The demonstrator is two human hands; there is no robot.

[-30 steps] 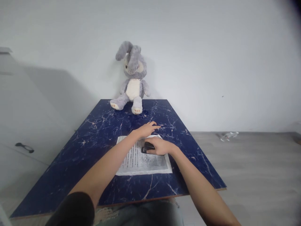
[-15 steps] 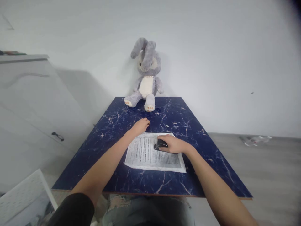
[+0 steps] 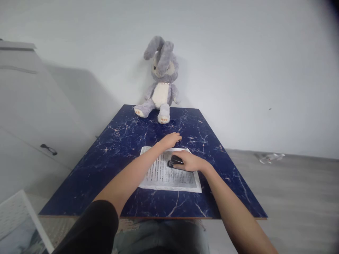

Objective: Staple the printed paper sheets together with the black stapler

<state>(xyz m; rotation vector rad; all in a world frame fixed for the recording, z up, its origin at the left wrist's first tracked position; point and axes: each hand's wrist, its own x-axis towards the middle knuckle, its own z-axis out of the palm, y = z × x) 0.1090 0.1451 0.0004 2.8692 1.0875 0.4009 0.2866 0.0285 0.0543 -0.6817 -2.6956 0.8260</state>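
Observation:
A printed sheet of paper (image 3: 159,176) lies on the dark blue marbled table (image 3: 106,176). My right hand (image 3: 189,161) is wrapped round a black stapler (image 3: 174,161), which rests over the paper's right half. Beyond the paper's far edge, my left hand (image 3: 171,140) is low over the tabletop with its fingers curled together. Whatever those fingers hold, if anything, is hidden from me. My left forearm crosses over the left part of the sheet and covers some of its text.
A grey plush rabbit (image 3: 162,81) sits at the table's far end against the wall. To the left stands a white cabinet (image 3: 29,116) with a dark handle. A white-framed basket (image 3: 34,215) is at lower left. A clear plastic item (image 3: 270,157) lies on the floor at right.
My left hand has moved right along the far edge of the paper. My right hand keeps its hold on the stapler. The whole view has shifted slightly.

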